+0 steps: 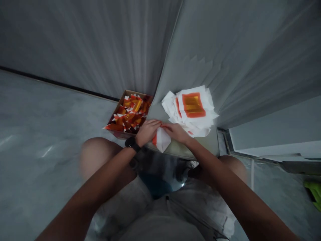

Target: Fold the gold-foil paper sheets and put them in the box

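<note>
Between my two hands is a partly folded sheet of joss paper (163,140), white with a red-orange patch, near the front edge of a pale padded seat. My left hand (148,130), with a black watch at its wrist, grips the sheet's far left side. Closed on its far right side are the fingers of my right hand (177,132). A loose stack of flat joss paper (194,105), white with an orange border and gold centre, lies just beyond my right hand. Left of my left hand, a cardboard box (115,134) holds many folded orange, gold and white pieces.
The padded seat (156,112) carries the stack, and grey curtain-like fabric (100,43) rises behind it. My knees (101,154) flank the seat. On the floor at the far right lies a bright green item (314,192). A grey floor (45,127) stretches left.
</note>
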Tool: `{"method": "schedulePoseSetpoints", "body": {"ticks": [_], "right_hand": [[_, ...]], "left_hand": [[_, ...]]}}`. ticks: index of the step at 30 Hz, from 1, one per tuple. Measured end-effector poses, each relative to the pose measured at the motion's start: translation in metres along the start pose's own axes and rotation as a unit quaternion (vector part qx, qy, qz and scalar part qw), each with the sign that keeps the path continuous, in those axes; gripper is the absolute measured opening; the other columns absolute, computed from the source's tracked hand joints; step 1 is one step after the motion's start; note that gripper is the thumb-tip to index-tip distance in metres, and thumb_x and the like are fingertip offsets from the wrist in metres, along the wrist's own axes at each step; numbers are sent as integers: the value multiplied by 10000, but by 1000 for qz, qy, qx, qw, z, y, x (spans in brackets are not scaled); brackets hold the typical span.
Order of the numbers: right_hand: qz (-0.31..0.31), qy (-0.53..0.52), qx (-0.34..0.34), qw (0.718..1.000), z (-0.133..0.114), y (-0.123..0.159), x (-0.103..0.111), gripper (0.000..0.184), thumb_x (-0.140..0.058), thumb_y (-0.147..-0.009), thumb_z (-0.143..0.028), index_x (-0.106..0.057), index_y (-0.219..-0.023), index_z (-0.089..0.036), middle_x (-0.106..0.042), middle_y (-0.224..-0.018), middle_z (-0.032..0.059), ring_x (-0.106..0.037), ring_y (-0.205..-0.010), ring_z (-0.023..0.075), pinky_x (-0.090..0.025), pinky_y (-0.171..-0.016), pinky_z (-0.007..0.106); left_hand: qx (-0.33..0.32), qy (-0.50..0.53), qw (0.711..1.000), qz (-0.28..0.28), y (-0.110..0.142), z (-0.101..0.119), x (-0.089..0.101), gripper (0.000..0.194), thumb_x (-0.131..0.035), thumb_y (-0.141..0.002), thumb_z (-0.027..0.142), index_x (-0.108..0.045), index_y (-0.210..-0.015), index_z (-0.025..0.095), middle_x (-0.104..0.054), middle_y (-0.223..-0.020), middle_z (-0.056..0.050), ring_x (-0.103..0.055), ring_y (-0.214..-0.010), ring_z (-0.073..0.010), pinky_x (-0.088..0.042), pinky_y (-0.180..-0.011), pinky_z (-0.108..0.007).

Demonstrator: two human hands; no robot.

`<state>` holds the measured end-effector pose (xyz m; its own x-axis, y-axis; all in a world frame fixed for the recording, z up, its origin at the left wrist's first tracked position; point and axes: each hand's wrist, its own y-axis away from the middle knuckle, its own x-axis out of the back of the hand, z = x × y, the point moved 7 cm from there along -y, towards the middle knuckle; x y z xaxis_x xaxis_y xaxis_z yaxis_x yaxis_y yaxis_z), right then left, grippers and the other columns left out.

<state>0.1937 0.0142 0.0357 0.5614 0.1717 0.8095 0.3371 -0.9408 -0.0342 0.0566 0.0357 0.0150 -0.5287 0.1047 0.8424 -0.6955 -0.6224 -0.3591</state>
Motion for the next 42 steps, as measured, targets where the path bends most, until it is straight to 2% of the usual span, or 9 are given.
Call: {"method": "schedulePoseSetpoints", "body": {"ticks": [3, 6, 13, 21, 26, 29, 33, 35, 42], "right_hand": [[4, -42, -17, 999, 7, 2, 7, 317, -515, -1009, -190, -734, -1237, -216, -789, -1143, 40, -734, -968, 180, -538, -899, 295], [-11, -9, -12, 1000, 5, 3, 11, 316, -518, -1020, -227, -733, -1251, -218, -798, -1099, 43, -737, -922, 187, -538, -873, 297], [-81, 216, 103, 967, -9, 9, 1, 329, -520, -1033, -212, -665, -1316, -128, -724, -1264, 162, -684, -1148, 248, -496, -1022, 382], [-75, 261, 163, 948, 5, 30, -6, 378, -474, -1049, -214, -621, -1380, -105, -651, -1399, 184, -592, -1328, 269, -390, -1177, 464], [-104, 263, 149, 948, 0, 39, 5, 353, -474, -1057, -236, -644, -1340, -111, -674, -1360, 179, -636, -1246, 259, -424, -1098, 420], [-100, 274, 99, 951, -8, 24, 9, 333, -467, -1071, -285, -681, -1286, -146, -744, -1204, 139, -688, -1086, 253, -454, -962, 380], [-71, 305, 42, 949, -18, -2, -1, 316, -467, -1075, -310, -708, -1218, -164, -750, -1121, 120, -681, -1010, 247, -431, -852, 347], [-73, 318, 51, 944, -23, -9, -11, 300, -483, -1069, -314, -727, -1153, -161, -738, -1116, 124, -668, -1019, 247, -421, -840, 343], [-61, 282, 67, 955, -21, -6, -18, 299, -486, -1063, -270, -751, -1106, -137, -723, -1116, 136, -631, -1063, 236, -441, -904, 338]], "left_hand": [[-14, -22, 999, -19, 2, 0, -3, 445, -493, -979, 145, -636, -1394, 217, -650, -1421, -84, -552, -1342, -259, -451, -1113, -467], [-15, -45, 998, -44, 3, 2, -4, 446, -496, -991, 173, -625, -1410, 259, -594, -1494, -60, -538, -1363, -266, -456, -1092, -459], [26, -21, 997, -68, 3, 2, -9, 467, -497, -977, 156, -635, -1391, 324, -594, -1498, -29, -476, -1428, -257, -379, -1147, -464], [63, 9, 996, -65, 5, 0, -13, 463, -482, -979, 169, -617, -1397, 313, -576, -1517, -12, -450, -1442, -232, -322, -1189, -435], [62, 34, 995, -68, 2, -3, -12, 465, -474, -972, 147, -622, -1389, 290, -612, -1477, -18, -465, -1420, -227, -332, -1194, -438], [61, 53, 997, -15, 1, 1, -2, 435, -468, -968, 140, -639, -1356, 236, -647, -1412, -67, -512, -1360, -223, -385, -1158, -421], [227, -25, 968, 102, 15, -7, 17, 315, -603, -942, 316, -668, -1221, 186, -654, -1273, -139, -564, -1223, -300, -445, -1053, -439], [314, -47, 942, 107, 26, -11, 18, 319, -654, -910, 413, -679, -1129, 182, -667, -1148, -143, -596, -1128, -315, -466, -992, -430], [389, -33, 917, 86, 26, -20, 10, 292, -675, -889, 454, -709, -1009, 191, -703, -1016, -131, -635, -1045, -311, -472, -932, -401]]}}
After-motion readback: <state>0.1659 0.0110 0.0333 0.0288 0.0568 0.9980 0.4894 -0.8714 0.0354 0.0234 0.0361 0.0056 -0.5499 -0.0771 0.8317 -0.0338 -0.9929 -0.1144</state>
